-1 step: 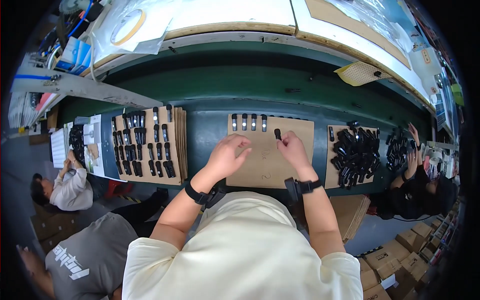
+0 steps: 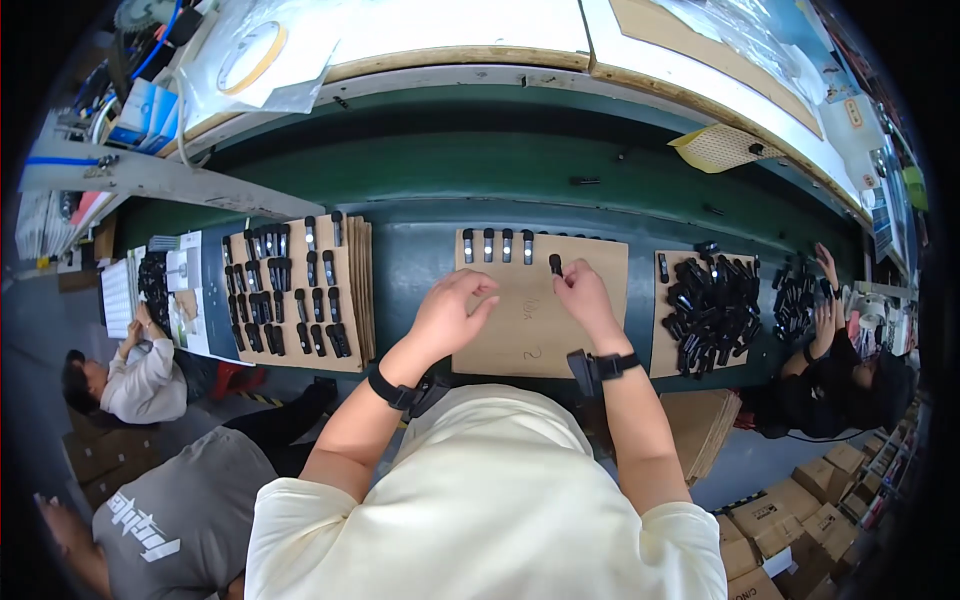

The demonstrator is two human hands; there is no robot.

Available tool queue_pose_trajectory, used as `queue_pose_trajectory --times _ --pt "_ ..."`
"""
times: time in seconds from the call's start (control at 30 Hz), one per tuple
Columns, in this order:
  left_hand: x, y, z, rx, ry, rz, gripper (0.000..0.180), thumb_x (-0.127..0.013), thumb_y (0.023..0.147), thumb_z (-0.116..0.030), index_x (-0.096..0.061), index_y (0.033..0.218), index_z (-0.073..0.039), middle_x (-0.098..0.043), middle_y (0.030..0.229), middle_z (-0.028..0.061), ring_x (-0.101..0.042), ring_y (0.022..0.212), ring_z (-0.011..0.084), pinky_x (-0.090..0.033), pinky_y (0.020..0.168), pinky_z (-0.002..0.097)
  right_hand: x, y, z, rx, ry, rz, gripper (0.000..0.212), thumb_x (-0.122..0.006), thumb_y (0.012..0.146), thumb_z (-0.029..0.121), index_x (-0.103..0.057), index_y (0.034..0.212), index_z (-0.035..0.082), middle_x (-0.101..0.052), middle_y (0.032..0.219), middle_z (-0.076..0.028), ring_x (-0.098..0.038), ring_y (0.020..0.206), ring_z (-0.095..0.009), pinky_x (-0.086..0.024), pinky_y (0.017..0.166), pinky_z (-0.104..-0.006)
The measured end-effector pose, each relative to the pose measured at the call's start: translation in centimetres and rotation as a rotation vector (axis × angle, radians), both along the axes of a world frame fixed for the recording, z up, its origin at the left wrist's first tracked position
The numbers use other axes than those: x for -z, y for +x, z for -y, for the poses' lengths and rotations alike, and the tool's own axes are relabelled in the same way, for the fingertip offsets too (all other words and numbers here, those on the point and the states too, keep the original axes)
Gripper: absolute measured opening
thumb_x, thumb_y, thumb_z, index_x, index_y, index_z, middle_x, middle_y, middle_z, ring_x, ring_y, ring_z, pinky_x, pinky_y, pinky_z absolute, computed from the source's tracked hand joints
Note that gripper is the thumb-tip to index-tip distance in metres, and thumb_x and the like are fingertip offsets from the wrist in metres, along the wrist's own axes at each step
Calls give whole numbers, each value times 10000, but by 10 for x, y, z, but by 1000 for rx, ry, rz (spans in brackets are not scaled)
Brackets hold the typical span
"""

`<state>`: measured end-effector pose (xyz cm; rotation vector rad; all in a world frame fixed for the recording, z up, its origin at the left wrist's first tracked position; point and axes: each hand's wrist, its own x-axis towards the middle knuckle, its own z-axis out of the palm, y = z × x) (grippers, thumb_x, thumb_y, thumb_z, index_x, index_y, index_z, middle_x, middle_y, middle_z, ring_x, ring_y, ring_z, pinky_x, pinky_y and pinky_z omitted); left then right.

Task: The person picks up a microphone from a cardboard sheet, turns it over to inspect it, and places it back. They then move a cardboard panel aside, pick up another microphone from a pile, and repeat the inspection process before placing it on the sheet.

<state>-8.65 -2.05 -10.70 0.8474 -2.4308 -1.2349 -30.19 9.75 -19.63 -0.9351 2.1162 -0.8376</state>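
In front of me lies a brown cardboard sheet [image 2: 500, 345] with pencil marks on it. Several small black microphones [image 2: 508, 246] with round dark heads stand in a row along its far left edge. My right hand [image 2: 586, 298] pinches another small microphone [image 2: 555, 264] over the sheet, to the right of that row; its lower end is hidden by the fingers. Over the left part of the sheet hovers my left hand [image 2: 455, 305], thumb and fingers loosely curved apart, holding nothing.
Cardboard to the left [image 2: 290, 358] carries rows of the same microphones. A jumbled microphone heap [image 2: 708, 310] covers another sheet on the right. People sit at both ends. A shelf edge [image 2: 450, 57] runs across the far side; a grey metal bar [image 2: 230, 190] slants in from the left.
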Motion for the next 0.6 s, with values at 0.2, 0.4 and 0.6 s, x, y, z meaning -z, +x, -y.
queue_pose_trajectory --times 0.2,0.4,0.6 --pt "27 11 14 -102 28 51 139 -655 820 -51 -628 943 6 -644 869 142 -645 802 269 -510 744 345 41 -6 38 116 251 -173 262 -640 808 253 -584 935 31 -673 884 -176 -665 839 -348 -524 723 -443" --pt "47 16 23 -174 48 66 116 -646 827 -47 -632 923 15 -647 843 151 -648 771 277 -511 724 351 43 -4 55 103 386 -197 312 -612 824 287 -569 1006 38 -676 937 -172 -662 895 -348 -525 749 -458" --pt "49 3 38 -145 31 74 113 -644 834 -53 -632 918 21 -654 854 155 -655 785 272 -512 728 344 47 -2 55 87 408 -220 352 -623 828 320 -560 1050 55 -674 966 -161 -659 899 -348 -527 756 -455"
